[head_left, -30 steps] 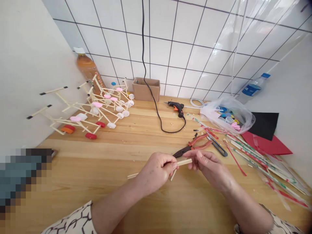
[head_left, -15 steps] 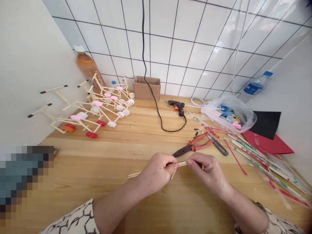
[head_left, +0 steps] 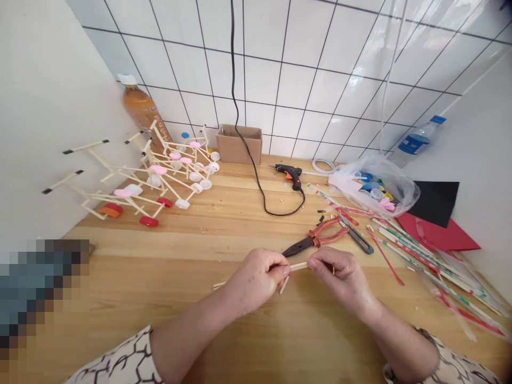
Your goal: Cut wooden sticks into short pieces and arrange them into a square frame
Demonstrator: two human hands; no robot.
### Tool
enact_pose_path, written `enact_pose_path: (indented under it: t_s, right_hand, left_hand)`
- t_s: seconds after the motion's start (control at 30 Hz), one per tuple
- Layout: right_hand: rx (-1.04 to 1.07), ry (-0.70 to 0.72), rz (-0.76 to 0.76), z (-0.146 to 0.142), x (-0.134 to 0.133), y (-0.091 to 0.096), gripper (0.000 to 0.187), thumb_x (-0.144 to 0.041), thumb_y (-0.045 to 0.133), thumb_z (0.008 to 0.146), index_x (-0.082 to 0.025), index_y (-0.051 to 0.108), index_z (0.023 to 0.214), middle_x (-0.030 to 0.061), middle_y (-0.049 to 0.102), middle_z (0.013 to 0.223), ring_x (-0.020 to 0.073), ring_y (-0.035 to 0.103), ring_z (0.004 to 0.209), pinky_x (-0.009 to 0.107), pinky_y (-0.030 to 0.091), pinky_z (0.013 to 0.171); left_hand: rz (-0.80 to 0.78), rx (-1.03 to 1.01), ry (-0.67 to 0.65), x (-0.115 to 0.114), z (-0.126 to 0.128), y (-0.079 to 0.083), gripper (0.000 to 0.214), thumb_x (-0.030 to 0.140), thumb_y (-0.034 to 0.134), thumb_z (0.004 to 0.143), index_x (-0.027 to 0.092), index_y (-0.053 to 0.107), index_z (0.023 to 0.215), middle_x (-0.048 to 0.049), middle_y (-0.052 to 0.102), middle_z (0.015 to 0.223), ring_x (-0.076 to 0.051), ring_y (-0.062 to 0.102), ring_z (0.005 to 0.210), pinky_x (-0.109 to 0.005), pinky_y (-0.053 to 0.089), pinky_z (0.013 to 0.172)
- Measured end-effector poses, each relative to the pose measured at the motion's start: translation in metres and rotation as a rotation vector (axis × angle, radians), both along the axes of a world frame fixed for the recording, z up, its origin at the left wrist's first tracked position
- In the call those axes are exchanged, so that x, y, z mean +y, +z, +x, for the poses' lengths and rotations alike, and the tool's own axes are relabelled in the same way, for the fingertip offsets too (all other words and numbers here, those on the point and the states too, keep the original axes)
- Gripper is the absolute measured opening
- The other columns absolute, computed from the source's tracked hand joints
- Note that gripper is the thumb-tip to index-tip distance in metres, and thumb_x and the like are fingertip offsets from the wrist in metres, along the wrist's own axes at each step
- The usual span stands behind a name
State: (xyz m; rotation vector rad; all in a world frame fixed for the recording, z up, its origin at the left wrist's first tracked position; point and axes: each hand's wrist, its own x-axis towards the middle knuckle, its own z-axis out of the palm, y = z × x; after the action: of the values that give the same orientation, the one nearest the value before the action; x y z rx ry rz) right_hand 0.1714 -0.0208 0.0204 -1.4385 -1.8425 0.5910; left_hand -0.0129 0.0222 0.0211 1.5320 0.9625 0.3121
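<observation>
My left hand and my right hand sit close together above the wooden tabletop. Both grip a thin wooden stick, which bridges the gap between them. Its far end pokes out past my right fingers. Under my left hand, more thin sticks reach out to the left, and a short piece angles downward. Just above my hands lie red-handled pliers.
A black-cased cutter lies beside the pliers, and striped straws spread right. Behind stand a hot glue gun with black cord, stick frames on bottle-cap wheels, a cardboard box and a plastic bag of caps.
My right hand has closed from spread fingers around the stick. Both hands have drawn slightly lower, and the stick now lies nearly level between them.
</observation>
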Motion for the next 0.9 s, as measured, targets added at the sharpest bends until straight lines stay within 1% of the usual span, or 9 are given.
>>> enact_pose_path:
  t_s: [0.3, 0.47, 0.67, 0.9]
  right_hand:
    - [-0.031, -0.008, 0.011, -0.0006, -0.0008, -0.0015, 0.033, -0.033, 0.049, 0.086, -0.017, 0.057, 0.058, -0.0019, 0.046, 0.048, 0.0105, 0.040, 0.047, 0.022, 0.029, 0.045]
    - [-0.047, 0.000, 0.018, -0.0012, -0.0003, -0.0008, 0.034, -0.034, 0.047, 0.087, -0.016, 0.058, 0.061, -0.0011, 0.049, 0.049, 0.0107, 0.042, 0.047, 0.022, 0.031, 0.045]
    - [-0.071, 0.000, 0.018, -0.0011, -0.0005, 0.0008, 0.036, -0.037, 0.046, 0.087, -0.017, 0.059, 0.060, -0.0011, 0.048, 0.048, 0.0108, 0.042, 0.046, 0.021, 0.031, 0.044]
    - [-0.083, 0.005, 0.049, 0.0004, -0.0013, -0.0012, 0.033, -0.032, 0.047, 0.088, -0.016, 0.060, 0.062, -0.0007, 0.050, 0.049, 0.0105, 0.042, 0.047, 0.021, 0.031, 0.045]
  left_hand:
    - [0.041, 0.030, 0.003, -0.0006, 0.0011, 0.0028, 0.026, 0.028, 0.043, 0.079, 0.015, 0.052, 0.058, 0.0025, 0.047, 0.051, -0.009, 0.039, 0.048, -0.021, 0.028, 0.047]
    - [0.068, 0.049, 0.002, -0.0018, 0.0003, 0.0036, 0.027, 0.029, 0.042, 0.079, 0.015, 0.051, 0.058, 0.0029, 0.044, 0.050, -0.009, 0.036, 0.047, -0.021, 0.026, 0.045]
    - [0.104, 0.036, 0.005, -0.0022, 0.0001, 0.0041, 0.026, 0.029, 0.042, 0.079, 0.016, 0.050, 0.057, 0.0029, 0.043, 0.051, -0.009, 0.035, 0.048, -0.021, 0.025, 0.045]
    - [0.110, 0.047, -0.010, -0.0010, 0.0004, 0.0001, 0.026, 0.030, 0.041, 0.079, 0.016, 0.053, 0.061, 0.0021, 0.046, 0.052, -0.009, 0.037, 0.048, -0.021, 0.025, 0.045]
